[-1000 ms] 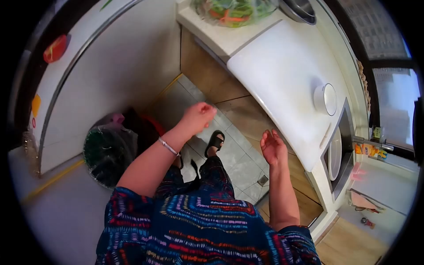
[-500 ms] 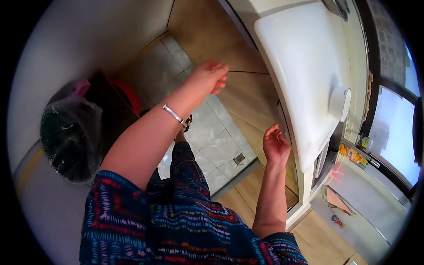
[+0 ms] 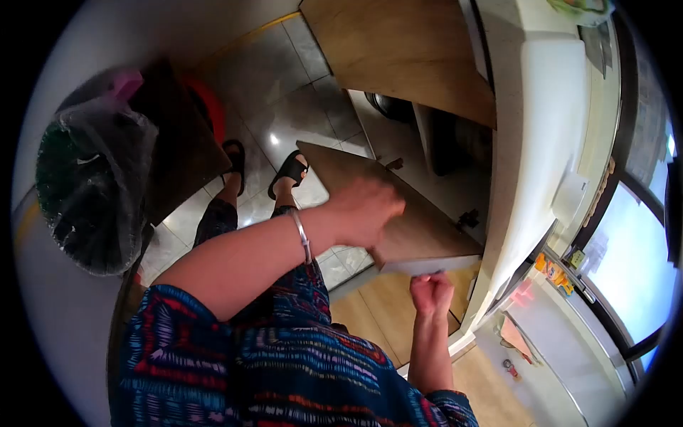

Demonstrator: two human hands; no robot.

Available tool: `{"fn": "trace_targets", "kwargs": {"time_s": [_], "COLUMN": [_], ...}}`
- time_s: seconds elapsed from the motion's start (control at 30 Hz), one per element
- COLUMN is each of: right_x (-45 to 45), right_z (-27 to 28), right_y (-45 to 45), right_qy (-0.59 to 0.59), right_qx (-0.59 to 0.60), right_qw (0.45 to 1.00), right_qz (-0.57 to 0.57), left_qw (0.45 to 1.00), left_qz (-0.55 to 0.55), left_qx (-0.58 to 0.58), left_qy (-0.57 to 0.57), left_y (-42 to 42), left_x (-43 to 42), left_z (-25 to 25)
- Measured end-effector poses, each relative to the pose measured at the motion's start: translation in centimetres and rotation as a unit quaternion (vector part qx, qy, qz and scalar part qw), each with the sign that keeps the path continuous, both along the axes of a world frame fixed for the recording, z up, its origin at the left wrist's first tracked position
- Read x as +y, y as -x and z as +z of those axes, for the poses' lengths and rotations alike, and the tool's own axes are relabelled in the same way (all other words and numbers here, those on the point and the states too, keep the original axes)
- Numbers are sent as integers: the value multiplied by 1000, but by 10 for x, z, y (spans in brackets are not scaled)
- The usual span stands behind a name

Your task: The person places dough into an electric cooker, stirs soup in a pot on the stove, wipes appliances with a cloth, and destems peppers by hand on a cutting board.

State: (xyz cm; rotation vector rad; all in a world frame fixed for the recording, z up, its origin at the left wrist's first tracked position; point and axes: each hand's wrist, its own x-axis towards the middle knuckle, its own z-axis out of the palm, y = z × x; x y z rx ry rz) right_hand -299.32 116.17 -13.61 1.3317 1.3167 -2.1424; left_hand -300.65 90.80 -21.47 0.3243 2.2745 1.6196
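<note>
A wooden cabinet door [image 3: 420, 220] stands swung out below the counter, its hinges showing on the inner side. My left hand [image 3: 366, 212], with a silver bangle at its wrist, is over the door's face, blurred, its fingers partly hidden. Close to the door's pale edge, my right hand [image 3: 432, 293] is closed in a fist, its fingertips near that edge; whether they grip anything is hidden. Behind the door, the cabinet interior [image 3: 398, 135] shows a pale divider and dark round items.
At left stands a green bin [image 3: 85, 192] lined with a clear bag, beside a dark panel [image 3: 178, 142] and a red object [image 3: 206, 107]. The white counter board [image 3: 551, 128] runs along the right. My sandalled feet are on grey tiles.
The cabinet door has come open, exposing the inside. My left hand has moved down and right to the door, and my right hand has closed. The view has shifted closer to the cabinet.
</note>
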Motion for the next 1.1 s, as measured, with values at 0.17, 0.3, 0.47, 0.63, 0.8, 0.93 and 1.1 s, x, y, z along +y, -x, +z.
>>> {"fn": "trace_targets", "kwargs": {"time_s": [0.17, 0.3, 0.47, 0.63, 0.8, 0.93, 1.1], "right_x": [36, -4, -66, -114, -145, -150, -169], "right_z": [30, 67, 25, -50, -73, -71, -70], "right_y": [-7, 3, 61, 132, 186, 165, 72], "right_qy": [-132, -495, -355, -272, -187, -256, -179], "right_qx": [-122, -99, -32, 246, 362, 368, 339], "right_qw": [928, 372, 710, 844, 852, 796, 798], "right_qz": [327, 779, 608, 391, 330, 407, 465], "left_qw": [988, 984, 963, 964, 985, 977, 945], "left_qz": [-122, -149, -196, -177, -58, 134, 322], "left_qx": [-53, -42, -90, -147, -144, -147, -44], "left_qy": [-78, -89, -159, -136, -78, -75, -45], "left_y": [-58, -73, -86, -91, -57, -34, -32], "left_x": [30, 36, 45, 38, 5, -28, -63], "left_z": [-10, -13, -19, -35, -30, -18, -10]}}
